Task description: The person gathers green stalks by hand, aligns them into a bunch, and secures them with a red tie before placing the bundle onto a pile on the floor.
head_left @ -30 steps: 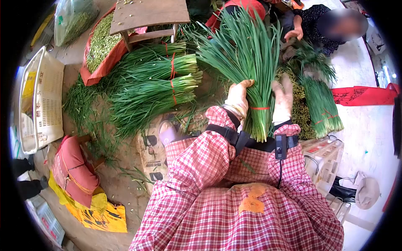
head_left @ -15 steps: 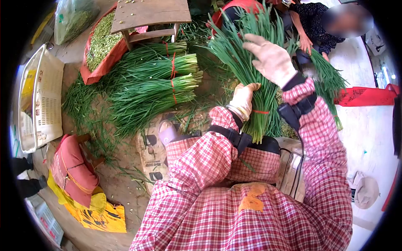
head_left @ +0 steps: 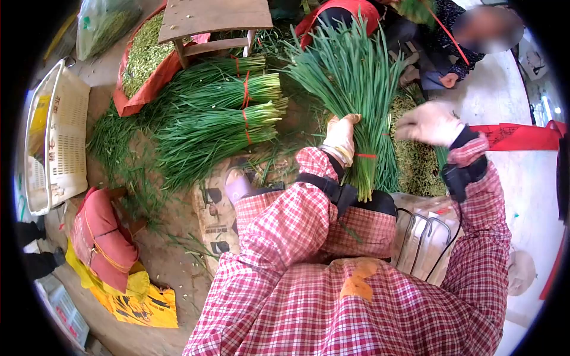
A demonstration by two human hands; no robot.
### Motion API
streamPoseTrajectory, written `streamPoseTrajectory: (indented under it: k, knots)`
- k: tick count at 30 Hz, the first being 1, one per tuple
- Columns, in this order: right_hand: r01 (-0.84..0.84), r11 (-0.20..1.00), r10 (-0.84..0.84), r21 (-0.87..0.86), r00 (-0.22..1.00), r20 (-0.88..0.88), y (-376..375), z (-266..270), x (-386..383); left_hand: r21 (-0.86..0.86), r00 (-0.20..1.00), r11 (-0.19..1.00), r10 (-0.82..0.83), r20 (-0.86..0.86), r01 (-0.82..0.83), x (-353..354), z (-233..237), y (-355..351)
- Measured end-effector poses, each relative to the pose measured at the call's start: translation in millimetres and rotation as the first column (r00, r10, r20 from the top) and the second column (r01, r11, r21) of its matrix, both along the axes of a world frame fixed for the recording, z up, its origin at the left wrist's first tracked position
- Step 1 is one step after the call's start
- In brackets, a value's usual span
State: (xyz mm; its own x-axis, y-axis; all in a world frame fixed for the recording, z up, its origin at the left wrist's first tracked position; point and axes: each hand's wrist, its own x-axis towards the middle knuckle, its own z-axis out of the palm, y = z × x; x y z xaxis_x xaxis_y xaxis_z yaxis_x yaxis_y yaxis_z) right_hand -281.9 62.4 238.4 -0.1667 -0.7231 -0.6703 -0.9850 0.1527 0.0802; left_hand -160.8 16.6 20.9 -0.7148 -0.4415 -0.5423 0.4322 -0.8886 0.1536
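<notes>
My left hand (head_left: 341,135), in a pale glove, is closed around a bundle of long green garlic chives (head_left: 356,77). A red band (head_left: 365,155) circles the bundle below the hand, and its leaves fan out away from me. To the right, my gloved right hand (head_left: 430,123) is slightly blurred, with fingers stretched toward the bundle and nothing visible in them. Beneath that hand lies a strip of greenish chive bits (head_left: 412,163). More chive stalks (head_left: 389,172) lie between this strip and the held bundle.
Several banded chive bundles (head_left: 231,121) lie on the ground at left. Beyond them are a wooden stool (head_left: 214,15) and a red sack of trimmings (head_left: 145,56). A white crate (head_left: 68,139) and a red cushioned seat (head_left: 105,237) stand far left. Another person's hand (head_left: 449,79) is at upper right.
My right hand has moved right and toward me, off the chive leaves. My left hand keeps its hold. The other person's chives have left the white surface, and a red strip now shows there.
</notes>
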Motion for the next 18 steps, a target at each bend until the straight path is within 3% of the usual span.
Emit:
streamPoseTrajectory:
  k: [1,3,5,6,7,9,10,11,13,15,18]
  knots:
    - [0.014,0.999,-0.007,0.037,0.986,-0.165,9.3,-9.9,4.8,0.023,0.999,1.0,0.008,0.032,-0.009,5.3,10.9,-1.7]
    - [0.197,0.939,-0.223,-0.282,0.973,-0.061,34.7,-53.2,1.3,0.031,0.999,0.998,-0.049,-0.014,0.05,16.0,25.0,-6.5]
    - [0.503,0.829,-0.47,-0.245,0.863,0.184,37.6,-93.9,6.0,-0.161,0.997,0.987,0.002,-0.082,-0.015,12.4,26.5,0.1]
    - [0.745,0.572,-0.436,-0.343,0.63,0.642,49.3,-131.9,1.5,-0.256,0.993,0.966,0.019,-0.116,-0.049,11.2,26.7,3.6]
    - [0.929,0.316,-0.452,-0.192,0.325,0.831,39.5,-129.7,22.1,-0.251,0.993,0.968,-0.035,-0.115,0.005,16.5,33.6,2.0]
    - [0.989,0.085,-0.376,-0.118,0.142,0.916,37.4,-136.1,23.6,-0.37,0.983,0.925,0.025,-0.181,-0.092,8.5,20.0,2.5]
    - [0.986,0.039,-0.324,-0.161,0.165,0.931,37.0,-149.3,20.9,-0.384,0.996,0.921,0.032,-0.084,-0.062,8.2,23.1,3.5]
    - [0.942,0.093,-0.332,-0.322,0.334,0.882,35.7,-156.4,22.8,-0.395,0.999,0.918,0.039,0.016,-0.03,9.2,24.8,3.4]
    - [0.961,0.056,-0.134,-0.272,0.277,0.952,33.9,-167.6,37.2,-0.311,0.994,0.95,0.052,0.091,-0.021,12.1,22.2,-2.8]
    - [0.953,0.018,-0.099,-0.302,0.302,0.948,31.4,-170.6,43.4,-0.32,0.998,0.947,-0.007,0.061,0.026,15.9,22.7,-10.7]
    - [0.98,-0.069,-0.025,-0.187,0.186,0.982,36.4,-174.2,35.8,-0.281,1.0,0.96,0.005,-0.01,-0.008,7.0,3.0,-8.0]
